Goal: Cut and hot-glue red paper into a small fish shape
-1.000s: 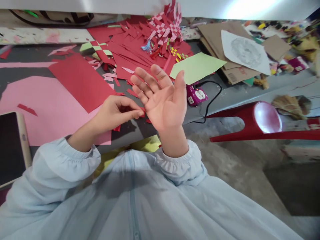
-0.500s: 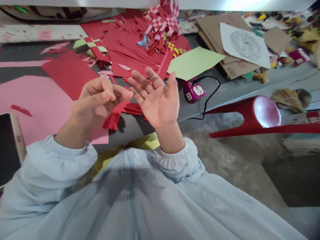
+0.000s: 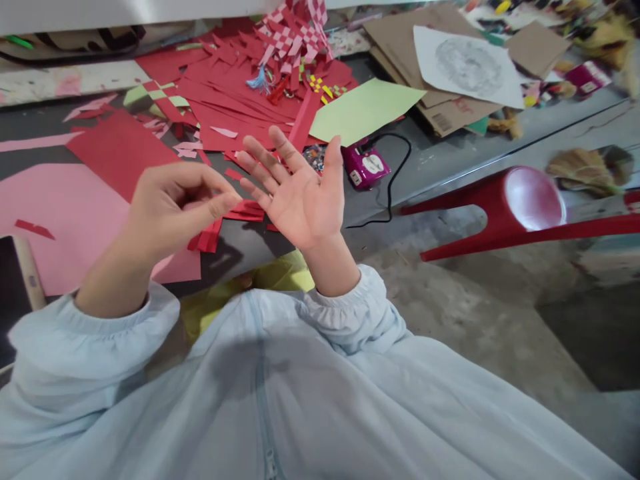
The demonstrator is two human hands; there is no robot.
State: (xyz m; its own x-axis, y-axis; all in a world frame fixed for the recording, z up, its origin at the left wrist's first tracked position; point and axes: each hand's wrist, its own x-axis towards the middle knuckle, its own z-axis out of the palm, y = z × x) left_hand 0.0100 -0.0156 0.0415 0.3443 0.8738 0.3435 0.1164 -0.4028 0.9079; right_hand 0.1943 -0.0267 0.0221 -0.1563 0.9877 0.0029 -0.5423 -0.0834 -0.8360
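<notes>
My left hand (image 3: pixel 173 213) is closed in a pinch, thumb and forefinger tips together; what lies between them, if anything, is too small to make out. Its fingertips are close to the little finger of my right hand (image 3: pixel 303 193). That hand is open, palm up and fingers spread, with nothing seen on it. Beneath the hands lie red paper strips (image 3: pixel 206 239) near the table edge. A large pink sheet (image 3: pixel 75 193) and a red sheet (image 3: pixel 120 150) spread out beside my left hand. Past my right fingertips is a pale green sheet (image 3: pixel 365 110).
Red paper and woven checkered pieces (image 3: pixel 293 40) are heaped at the back. A purple box (image 3: pixel 367 167) with a black cable (image 3: pixel 400 190) sits right of my hand. Cardboard (image 3: pixel 400 40) lies farther right. A red stool (image 3: pixel 480 200) stands by the table; a tablet-like device (image 3: pixel 15 300) is at left.
My left hand has turned and drawn back left from the right hand, its thumb and forefinger now stretched into a pinch. My right hand stays open. The view has shifted slightly.
</notes>
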